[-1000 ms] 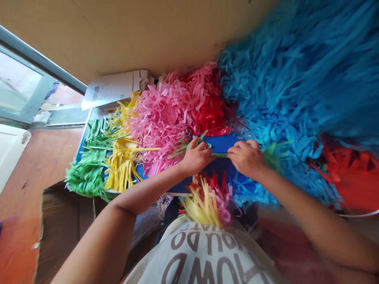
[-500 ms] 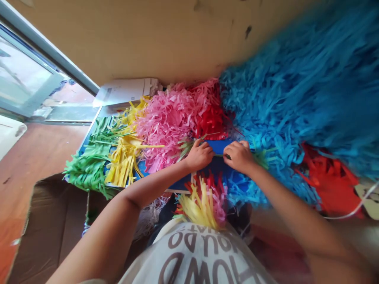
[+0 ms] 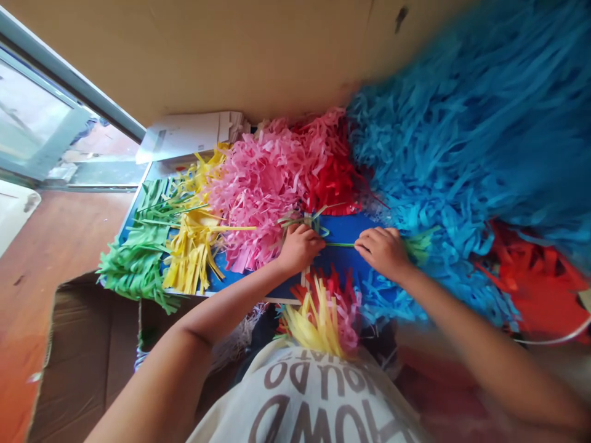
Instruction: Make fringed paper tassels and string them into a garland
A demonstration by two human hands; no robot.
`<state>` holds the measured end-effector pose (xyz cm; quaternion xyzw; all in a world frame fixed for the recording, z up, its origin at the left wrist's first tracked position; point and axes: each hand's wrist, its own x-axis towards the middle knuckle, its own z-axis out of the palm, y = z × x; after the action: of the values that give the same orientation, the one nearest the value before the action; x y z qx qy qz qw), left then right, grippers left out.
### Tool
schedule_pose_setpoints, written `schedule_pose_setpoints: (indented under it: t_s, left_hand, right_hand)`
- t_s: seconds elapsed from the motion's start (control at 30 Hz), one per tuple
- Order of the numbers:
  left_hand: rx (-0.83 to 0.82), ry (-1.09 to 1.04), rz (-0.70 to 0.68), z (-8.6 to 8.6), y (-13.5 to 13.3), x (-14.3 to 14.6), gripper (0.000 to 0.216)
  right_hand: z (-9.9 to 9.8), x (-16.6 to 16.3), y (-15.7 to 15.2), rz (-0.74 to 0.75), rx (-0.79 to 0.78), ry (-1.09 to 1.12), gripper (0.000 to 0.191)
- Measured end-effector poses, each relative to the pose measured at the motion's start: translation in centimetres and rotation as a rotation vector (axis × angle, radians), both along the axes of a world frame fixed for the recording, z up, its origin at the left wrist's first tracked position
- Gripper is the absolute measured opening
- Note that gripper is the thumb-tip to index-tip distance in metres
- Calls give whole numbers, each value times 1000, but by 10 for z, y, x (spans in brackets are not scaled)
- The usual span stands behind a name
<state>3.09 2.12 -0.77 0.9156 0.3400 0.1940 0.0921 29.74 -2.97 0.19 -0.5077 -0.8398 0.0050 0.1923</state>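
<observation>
A thin green paper strip point(image 3: 340, 245) with fringed ends runs taut between my hands, over the blue tabletop point(image 3: 344, 224). My left hand point(image 3: 301, 247) is closed on its left part, where pale green fringe shows past the knuckles. On its right part, my right hand point(image 3: 382, 249) is closed too, with green fringe point(image 3: 422, 245) spreading beyond it. Beside my left hand lies a heap of pink paper fringe point(image 3: 258, 191). Red fringe point(image 3: 331, 184) sits just beyond both hands. A yellow, pink and red fringe bunch point(image 3: 318, 317) hangs at the table's near edge, against my shirt.
Green fringe point(image 3: 132, 264) and yellow fringe point(image 3: 189, 252) cover the table's left end. White cardboard point(image 3: 184, 135) lies behind them by the wall. A large blue fringed mass point(image 3: 484, 154) fills the right side, with red paper point(image 3: 535, 277) below it. A cardboard box point(image 3: 78, 357) stands at lower left.
My hands have moved apart, baring a longer stretch of the green strip between them. The view has shifted slightly.
</observation>
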Motion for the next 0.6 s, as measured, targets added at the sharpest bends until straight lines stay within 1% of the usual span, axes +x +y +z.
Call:
schedule_pose_setpoints:
  t_s: [0.1,0.23,0.33,0.47,0.5,0.53,0.6]
  left_hand:
    - [-141,-110,36,-6,2,0,20]
    - [-210,-172,89,-6,3,4,21]
    - [-234,-103,163,1,2,9,20]
    - [-244,58,238,13,0,16,13]
    - [-225,86,219,15,-1,17,12]
    - [-195,107,172,16,-1,19,13]
    - [-116,135,37,17,-2,20,18]
  right_hand:
    - [-7,5,5,-40,-102,109,16]
    - [-11,6,10,-72,-181,165,15]
    - [-9,3,13,-120,-241,163,13]
    - [2,-3,22,-226,-399,87,11]
    - [6,-4,25,-247,-440,56,10]
    - [10,-6,27,-261,-473,25,8]
    - [16,-9,28,-257,-489,-24,2]
